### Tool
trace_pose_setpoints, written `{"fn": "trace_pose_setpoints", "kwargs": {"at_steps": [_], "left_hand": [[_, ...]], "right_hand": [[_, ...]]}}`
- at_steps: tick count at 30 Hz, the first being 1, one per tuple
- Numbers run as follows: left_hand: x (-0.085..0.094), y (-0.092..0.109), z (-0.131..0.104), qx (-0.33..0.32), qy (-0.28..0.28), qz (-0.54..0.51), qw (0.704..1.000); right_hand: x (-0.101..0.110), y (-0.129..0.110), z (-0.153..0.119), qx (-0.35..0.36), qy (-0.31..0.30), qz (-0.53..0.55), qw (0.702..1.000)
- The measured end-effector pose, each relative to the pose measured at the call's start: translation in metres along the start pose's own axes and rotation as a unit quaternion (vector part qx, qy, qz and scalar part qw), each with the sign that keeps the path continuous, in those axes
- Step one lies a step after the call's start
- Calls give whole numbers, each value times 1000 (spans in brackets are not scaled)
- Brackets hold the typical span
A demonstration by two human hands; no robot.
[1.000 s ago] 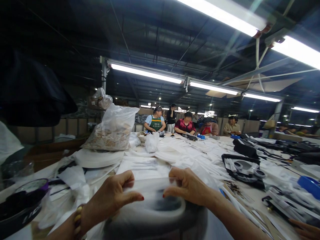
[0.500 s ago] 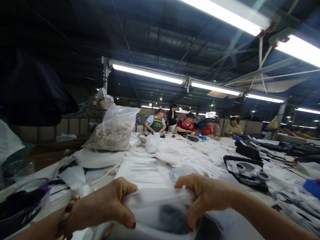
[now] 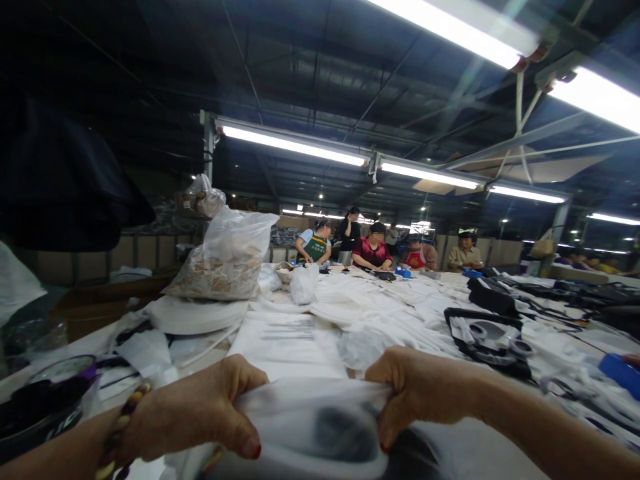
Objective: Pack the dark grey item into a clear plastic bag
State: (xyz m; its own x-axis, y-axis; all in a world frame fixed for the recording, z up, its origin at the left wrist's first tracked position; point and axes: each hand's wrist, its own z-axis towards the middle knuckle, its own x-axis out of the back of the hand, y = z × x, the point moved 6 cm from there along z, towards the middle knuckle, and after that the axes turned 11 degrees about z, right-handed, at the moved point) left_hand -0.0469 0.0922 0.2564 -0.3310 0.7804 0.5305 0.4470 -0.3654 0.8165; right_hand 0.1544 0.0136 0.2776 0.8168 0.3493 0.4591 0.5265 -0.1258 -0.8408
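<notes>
A translucent white plastic bag [image 3: 310, 407] is stretched between my two hands at the bottom centre, with a dark shape showing inside it. My left hand [image 3: 215, 407], a beaded bracelet on its wrist, grips the bag's left edge between thumb and fingers. On the opposite edge, my right hand [image 3: 415, 393] pinches the plastic with the thumb below. Just beyond the bag lies a stack of white printed sheets or bags [image 3: 285, 347]. A black item [image 3: 417, 453] shows under my right hand, partly cut off by the frame.
A large filled plastic bag [image 3: 223, 257] stands at the back left. White pieces cover the table. A black open pouch [image 3: 485, 337] with tape rolls lies right, near a blue object [image 3: 620, 373]. A purple-edged roll [image 3: 65, 370] sits left. Several people work across the table.
My hands have moved slightly apart, with the bag's edge pulled wider between them. At the right edge, part of another person's hand now shows at the blue object.
</notes>
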Motion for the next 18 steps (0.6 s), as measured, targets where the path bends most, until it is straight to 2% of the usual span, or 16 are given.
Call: {"fn": "trace_pose_setpoints", "kwargs": {"at_steps": [3,7,11,14,16,18], "left_hand": [[0,1,0,-6,18,-3,1000],[-2,-3,2,-5,26,-8,1000],[1,-7,4,-23,36,22,999],[5,-10,5,-6,52,53,997],[10,-5,8,-2,64,84,994],[19,5,12,-15,89,133,987]], "right_hand": [[2,-2,0,40,23,-17,999],[2,-7,-3,77,37,-95,992],[1,-13,-6,107,49,-161,980],[1,-14,-5,131,55,-189,972],[4,-16,-3,153,70,-226,959],[9,-22,2,181,97,-295,933]]}}
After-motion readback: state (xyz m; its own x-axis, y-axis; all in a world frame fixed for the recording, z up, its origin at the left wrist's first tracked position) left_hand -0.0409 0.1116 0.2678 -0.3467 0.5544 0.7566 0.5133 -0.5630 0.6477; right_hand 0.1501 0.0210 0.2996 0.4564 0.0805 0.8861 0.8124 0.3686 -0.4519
